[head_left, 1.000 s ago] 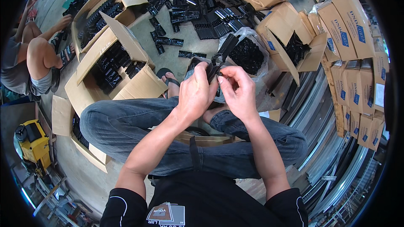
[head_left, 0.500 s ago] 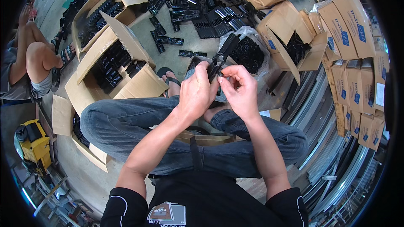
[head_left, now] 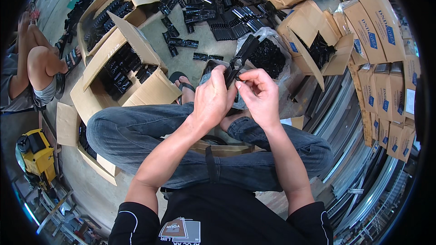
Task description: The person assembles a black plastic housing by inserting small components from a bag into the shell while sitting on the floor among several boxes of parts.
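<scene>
My left hand (head_left: 211, 96) is wrapped round a glossy black bracket-like part (head_left: 245, 52), which points up and away to the right. Against the near end of that part, my right hand (head_left: 260, 94) pinches with thumb and forefinger; what lies between those fingertips is too small and dark to make out. Just beyond my hands, a clear plastic bag (head_left: 269, 56) holds many small black pieces. Partly hidden behind the held part is a grey tray (head_left: 208, 69). A few loose black parts (head_left: 208, 57) lie on the floor ahead.
A large heap of black parts (head_left: 222, 9) covers the floor ahead. Open cartons (head_left: 145, 88) with black parts stand at left, another carton (head_left: 295, 36) at right. Stacked boxes (head_left: 377, 31) and long metal profiles (head_left: 349, 154) fill the right side. A seated person (head_left: 41, 63) is at far left.
My hands stay almost in place, with the right fingers shifting very slightly at the black part. At the upper left, another person's arm has moved up.
</scene>
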Action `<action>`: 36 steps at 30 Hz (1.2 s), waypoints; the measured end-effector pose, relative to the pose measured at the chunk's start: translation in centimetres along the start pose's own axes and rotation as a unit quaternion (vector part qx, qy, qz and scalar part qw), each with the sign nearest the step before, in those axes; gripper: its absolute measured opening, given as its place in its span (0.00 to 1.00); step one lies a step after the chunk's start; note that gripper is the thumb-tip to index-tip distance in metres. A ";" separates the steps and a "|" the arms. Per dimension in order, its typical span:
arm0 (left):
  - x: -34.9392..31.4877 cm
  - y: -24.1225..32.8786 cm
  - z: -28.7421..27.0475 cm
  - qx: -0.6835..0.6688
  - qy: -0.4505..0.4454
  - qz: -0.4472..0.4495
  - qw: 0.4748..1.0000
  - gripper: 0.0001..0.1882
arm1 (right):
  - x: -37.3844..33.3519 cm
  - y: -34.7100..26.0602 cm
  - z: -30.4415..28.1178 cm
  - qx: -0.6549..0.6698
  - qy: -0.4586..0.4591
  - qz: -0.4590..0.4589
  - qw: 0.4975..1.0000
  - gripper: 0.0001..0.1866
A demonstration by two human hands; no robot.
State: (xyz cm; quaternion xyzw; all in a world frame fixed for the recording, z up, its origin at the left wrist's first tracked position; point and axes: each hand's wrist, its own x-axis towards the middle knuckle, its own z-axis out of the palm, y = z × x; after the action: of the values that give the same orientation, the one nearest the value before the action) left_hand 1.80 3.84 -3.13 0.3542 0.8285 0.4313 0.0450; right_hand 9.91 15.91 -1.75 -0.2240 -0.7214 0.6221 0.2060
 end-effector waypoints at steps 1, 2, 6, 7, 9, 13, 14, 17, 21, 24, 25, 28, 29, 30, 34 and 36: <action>0.0 0.0 0.0 0.000 0.000 0.000 1.000 0.26 | 0.0 -0.1 0.0 0.006 0.002 0.002 1.000 0.07; 0.0 0.0 0.0 0.002 -0.001 -0.003 1.000 0.26 | 0.0 -0.2 0.1 0.011 0.003 0.004 1.000 0.07; 0.0 0.0 0.0 0.000 -0.003 -0.013 1.000 0.26 | 0.0 -0.5 0.2 0.042 0.012 0.030 0.999 0.07; 0.0 0.0 0.0 0.000 -0.003 -0.013 1.000 0.26 | 0.0 -0.4 0.0 0.033 0.003 0.029 0.999 0.07; 0.0 0.1 -0.1 0.002 -0.003 -0.009 1.000 0.27 | 0.0 -0.2 -0.1 0.023 -0.006 0.029 0.999 0.07; -0.1 0.0 0.0 0.001 -0.004 -0.006 1.000 0.27 | 0.0 0.0 -0.3 0.026 -0.015 0.011 0.999 0.07; -0.1 -0.1 0.0 0.002 -0.002 -0.001 1.000 0.27 | 0.0 0.1 -0.3 0.031 -0.018 0.013 0.999 0.07; -0.1 0.0 0.0 0.002 0.001 0.000 1.000 0.27 | 0.1 -0.3 -0.2 0.059 -0.022 0.028 0.998 0.07; 0.0 0.2 -0.1 0.003 -0.005 -0.008 1.000 0.28 | 0.1 -0.7 -0.4 0.066 -0.030 0.051 0.996 0.07; 0.0 0.2 -0.1 0.001 -0.005 -0.007 1.000 0.28 | 0.1 -0.7 -0.5 0.074 -0.039 0.053 0.995 0.08; 0.0 0.2 -0.2 0.001 -0.005 -0.007 1.000 0.28 | 0.1 -0.9 -0.5 0.084 -0.041 0.058 0.994 0.08; 0.0 0.2 -0.1 0.005 0.001 -0.001 1.000 0.27 | 0.2 -0.7 -0.3 0.110 -0.036 0.062 0.991 0.08; 0.0 0.2 -0.1 0.000 0.005 0.005 1.000 0.27 | 0.1 -0.6 -0.3 0.126 -0.030 0.061 0.990 0.08; 0.0 0.2 -0.1 -0.004 0.008 0.011 1.000 0.27 | 0.1 -0.6 -0.2 0.126 -0.029 0.061 0.990 0.08; 0.0 0.1 0.0 -0.007 0.012 0.019 1.000 0.27 | 0.0 -0.5 -0.1 0.087 -0.019 0.037 0.995 0.08; 0.0 0.1 0.0 -0.005 0.014 0.016 1.000 0.26 | -0.1 -0.5 0.0 0.073 -0.019 0.037 0.996 0.08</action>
State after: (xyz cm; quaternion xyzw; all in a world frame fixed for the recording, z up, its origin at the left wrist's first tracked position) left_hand 1.84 3.85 -3.06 0.3610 0.8213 0.4409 0.0280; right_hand 9.96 15.84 -1.26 -0.2232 -0.6690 0.6843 0.1854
